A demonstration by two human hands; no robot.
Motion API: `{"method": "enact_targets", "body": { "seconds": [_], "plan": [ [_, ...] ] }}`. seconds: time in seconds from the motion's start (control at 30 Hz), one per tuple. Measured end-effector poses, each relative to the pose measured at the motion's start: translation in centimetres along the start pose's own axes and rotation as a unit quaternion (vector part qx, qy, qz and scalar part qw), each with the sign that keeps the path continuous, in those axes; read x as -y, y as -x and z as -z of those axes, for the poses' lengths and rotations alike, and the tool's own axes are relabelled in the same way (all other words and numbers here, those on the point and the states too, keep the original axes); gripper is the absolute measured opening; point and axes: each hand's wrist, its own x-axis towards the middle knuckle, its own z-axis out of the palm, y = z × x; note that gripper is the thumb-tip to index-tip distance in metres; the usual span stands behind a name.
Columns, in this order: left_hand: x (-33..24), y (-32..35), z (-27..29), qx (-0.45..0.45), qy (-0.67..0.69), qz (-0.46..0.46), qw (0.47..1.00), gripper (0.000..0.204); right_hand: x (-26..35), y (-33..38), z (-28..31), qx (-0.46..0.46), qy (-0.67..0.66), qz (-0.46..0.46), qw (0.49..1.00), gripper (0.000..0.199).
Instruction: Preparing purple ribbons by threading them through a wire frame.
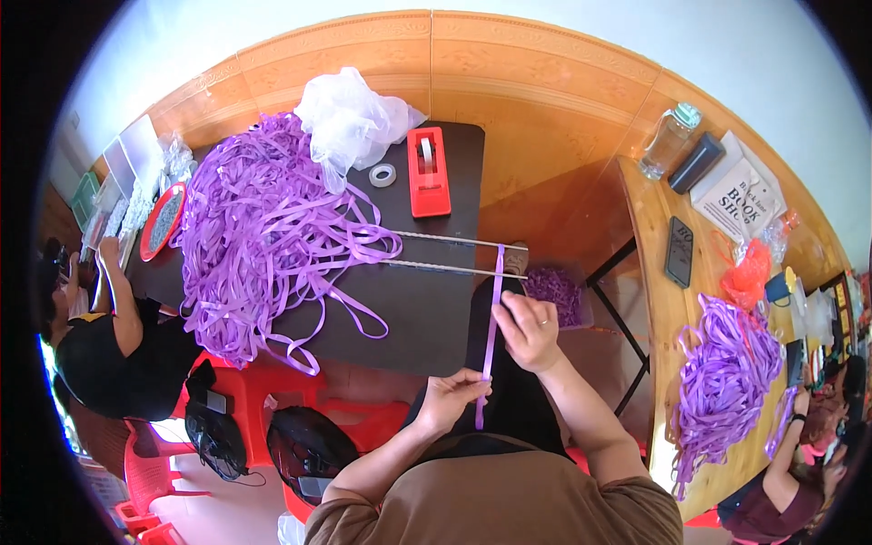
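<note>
A thin purple ribbon strip (pixel 495 309) runs from two metal rods (pixel 454 254) that stick out over the edge of the dark table (pixel 427 309). My left hand (pixel 451 397) pinches the strip's lower end near my lap. My right hand (pixel 527 329), with a ring on one finger, grips the strip higher up, just below the rods. The ribbon is looped over the rods near their free ends. A big heap of purple ribbon (pixel 259 227) covers the left half of the table.
A red tape dispenser (pixel 427 171), a tape roll (pixel 382 174) and a crumpled clear plastic bag (pixel 350 118) lie on the table. A person in black (pixel 118 345) sits left. Red plastic stools (pixel 263 391) stand below. A wooden bench (pixel 672 309) at right carries more ribbon (pixel 727 372), a bottle and a phone.
</note>
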Motion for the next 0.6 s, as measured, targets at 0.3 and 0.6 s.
{"method": "enact_targets", "body": {
  "seconds": [0.3, 0.6],
  "plan": [
    [0.2, -0.4, 0.3, 0.006, 0.048, 0.039, 0.998, 0.009, 1.5, 0.7, -0.9, 0.020, -0.016, 0.039, 0.999, 0.019],
    [-9.0, 2.9, -0.5, 0.167, -0.573, -0.241, 0.765, 0.029, 3.0, 2.3, -0.8, 0.064, -0.055, -0.003, 0.996, 0.021]
  ]
}}
